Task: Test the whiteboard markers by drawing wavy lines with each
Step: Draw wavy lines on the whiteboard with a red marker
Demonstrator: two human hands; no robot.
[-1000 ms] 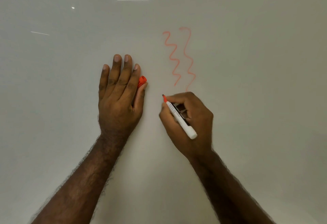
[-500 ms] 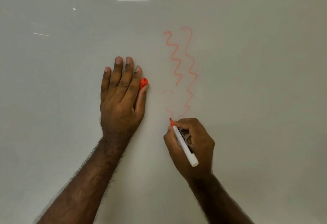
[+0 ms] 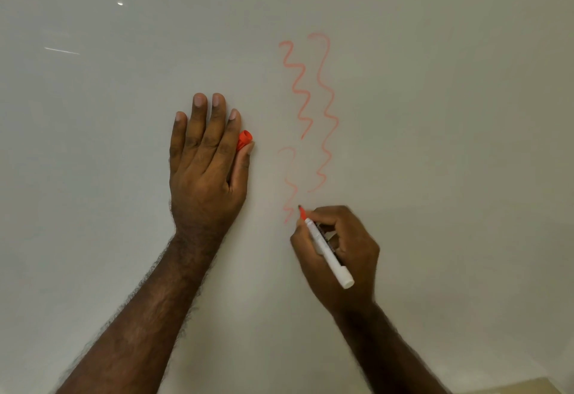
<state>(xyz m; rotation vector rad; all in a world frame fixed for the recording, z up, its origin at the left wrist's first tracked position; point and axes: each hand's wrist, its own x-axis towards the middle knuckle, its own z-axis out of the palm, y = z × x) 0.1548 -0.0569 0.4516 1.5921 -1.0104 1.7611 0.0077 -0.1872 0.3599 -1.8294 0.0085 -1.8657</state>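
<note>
Head view: the marker (image 3: pixel 323 244) is pinched by the right hand (image 3: pixel 338 250); the cap (image 3: pixel 244 142) is tucked under the flat left hand (image 3: pixel 206 160); firmer, steady pressure is advised, the wavy line (image 3: pixel 290 188) being faint

On the whiteboard (image 3: pixel 435 145) the left hand (image 3: pixel 206 163) lies left of the wavy lines (image 3: pixel 310 107), a marker cap (image 3: pixel 244 141) at its right edge. The right hand (image 3: pixel 337 253) sits nearer, right of it, below the lines, with the marker (image 3: pixel 327 253) in it, tip at the nearest line's end.
</note>
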